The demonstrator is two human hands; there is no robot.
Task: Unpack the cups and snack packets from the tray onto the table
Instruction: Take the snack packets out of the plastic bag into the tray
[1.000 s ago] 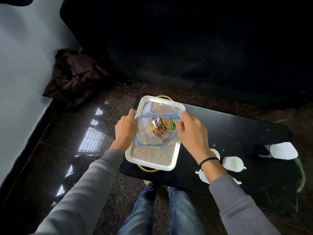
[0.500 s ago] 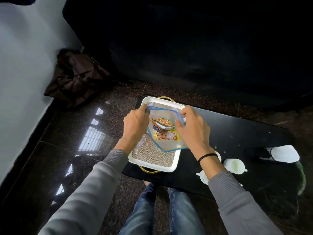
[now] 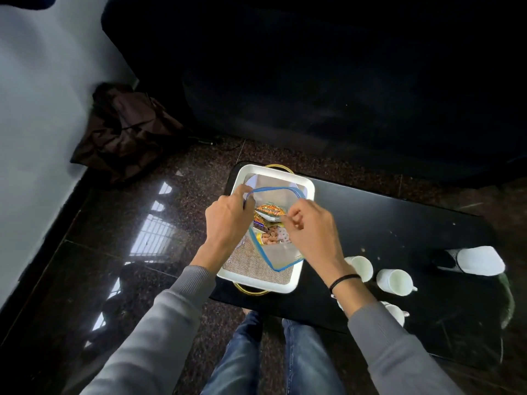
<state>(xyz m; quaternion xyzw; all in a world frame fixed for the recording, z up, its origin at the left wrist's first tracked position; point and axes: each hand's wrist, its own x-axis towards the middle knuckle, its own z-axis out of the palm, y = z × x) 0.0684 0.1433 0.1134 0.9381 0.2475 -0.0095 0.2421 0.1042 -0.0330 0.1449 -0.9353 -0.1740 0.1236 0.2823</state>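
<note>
A white tray point(image 3: 307, 186) with a woven liner and gold handles sits at the left end of the black table point(image 3: 385, 212). Above it hangs a clear zip bag point(image 3: 281, 253) with a blue rim, holding colourful snack packets point(image 3: 269, 210). My left hand point(image 3: 226, 216) pinches the bag's left rim. My right hand point(image 3: 309, 229) is at the bag's mouth, fingers closed on a packet's edge. White cups point(image 3: 394, 280) stand on the table to the right of the tray, one partly hidden behind my right wrist.
A white and black object point(image 3: 473, 260) lies at the table's right end. A dark bag point(image 3: 125, 132) slumps on the floor against the wall at the left. A dark sofa point(image 3: 342, 81) runs behind the table. My knees are below the table's front edge.
The bag has been lifted and its mouth spread wider. My right hand left the rim and moved into the opening onto a packet. My left hand stays on the rim.
</note>
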